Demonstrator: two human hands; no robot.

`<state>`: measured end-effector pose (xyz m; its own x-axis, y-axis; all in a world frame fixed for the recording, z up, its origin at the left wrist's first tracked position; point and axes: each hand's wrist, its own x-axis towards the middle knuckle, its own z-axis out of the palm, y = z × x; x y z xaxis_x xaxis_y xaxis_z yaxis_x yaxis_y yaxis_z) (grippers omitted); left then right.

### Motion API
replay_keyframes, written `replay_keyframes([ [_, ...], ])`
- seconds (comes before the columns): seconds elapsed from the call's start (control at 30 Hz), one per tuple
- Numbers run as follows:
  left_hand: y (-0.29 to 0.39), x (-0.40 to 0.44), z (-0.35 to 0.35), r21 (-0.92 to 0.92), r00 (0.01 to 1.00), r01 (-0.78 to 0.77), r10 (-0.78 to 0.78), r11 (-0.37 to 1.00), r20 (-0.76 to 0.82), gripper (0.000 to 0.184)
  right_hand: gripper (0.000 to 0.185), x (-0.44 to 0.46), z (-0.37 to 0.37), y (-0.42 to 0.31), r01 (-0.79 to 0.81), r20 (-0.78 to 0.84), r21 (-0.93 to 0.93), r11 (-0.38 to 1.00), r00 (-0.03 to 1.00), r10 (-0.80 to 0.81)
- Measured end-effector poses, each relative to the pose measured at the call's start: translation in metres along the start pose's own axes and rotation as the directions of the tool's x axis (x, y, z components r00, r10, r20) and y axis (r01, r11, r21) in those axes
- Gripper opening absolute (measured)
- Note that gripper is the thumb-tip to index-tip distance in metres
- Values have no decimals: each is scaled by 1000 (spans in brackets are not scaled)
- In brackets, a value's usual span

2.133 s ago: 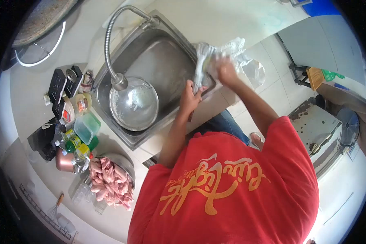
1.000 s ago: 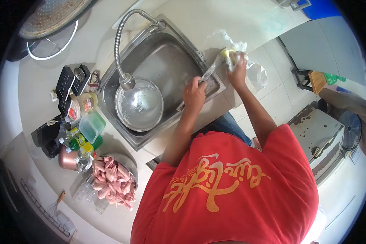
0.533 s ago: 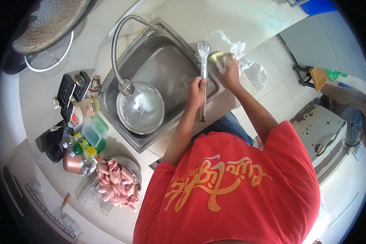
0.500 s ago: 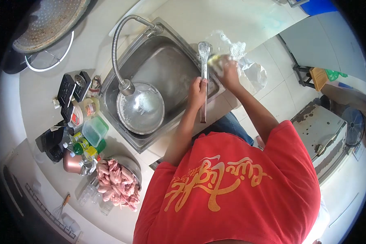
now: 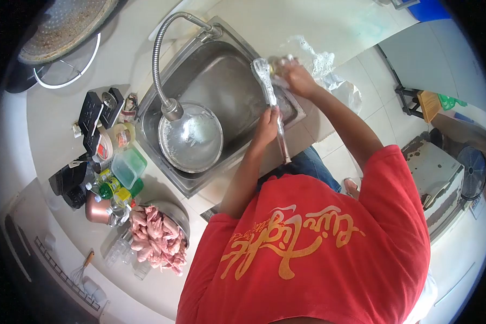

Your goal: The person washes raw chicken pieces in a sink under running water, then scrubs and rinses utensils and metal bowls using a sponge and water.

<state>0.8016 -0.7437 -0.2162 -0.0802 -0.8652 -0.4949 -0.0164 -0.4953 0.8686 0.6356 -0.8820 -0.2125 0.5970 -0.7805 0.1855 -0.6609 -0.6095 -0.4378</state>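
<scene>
Foam-streaked metal tongs (image 5: pixel 267 89) are gripped in the left hand (image 5: pixel 267 126), its fingers closed around the shaft near the middle, just right of center in the frame, with the soapy head pointed up and the handle end angled down toward the red shirt (image 5: pixel 308 243). A yellowish sponge (image 5: pixel 277 68) is held in the curled fingers of the right hand (image 5: pixel 295 75), beside the head of the tongs; how tightly it is pressed cannot be told through the blur. White foam (image 5: pixel 322 62) is spread on the counter (image 5: pixel 243 19) at upper right of center, near a crumpled clear plastic bag (image 5: pixel 346 96). To the left of the hands, a steel sink (image 5: pixel 221 81) is seen with a round metal dish (image 5: pixel 194 143) inside, beneath the head of a flexible faucet (image 5: pixel 157 59). At lower left, raw meat (image 5: pixel 155 237) is heaped in a metal bowl (image 5: pixel 179 215), close to bottles (image 5: pixel 110 188) and a green plastic container (image 5: pixel 129 166). A whisk (image 5: pixel 82 270) is seen farther down.
</scene>
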Motion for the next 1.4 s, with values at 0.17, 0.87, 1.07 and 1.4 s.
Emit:
replay_keyframes([
  [0.17,37,-9,-7,-539,964,215,-88,815,252,42,34,-3,8,9,-49,-172,103,993,983,66],
  [0.87,24,7,16,117,961,-205,222,972,-163,25,28,-20,-53,3,-530,-566,350,773,538,625],
  [1.07,31,11,10,421,982,-152,185,894,-39,27,34,-38,-42,1,-589,-475,-54,806,725,499],
  [1.4,31,13,7,492,987,-95,147,865,-68,39,42,-59,-32,12,-350,-347,29,936,875,337],
])
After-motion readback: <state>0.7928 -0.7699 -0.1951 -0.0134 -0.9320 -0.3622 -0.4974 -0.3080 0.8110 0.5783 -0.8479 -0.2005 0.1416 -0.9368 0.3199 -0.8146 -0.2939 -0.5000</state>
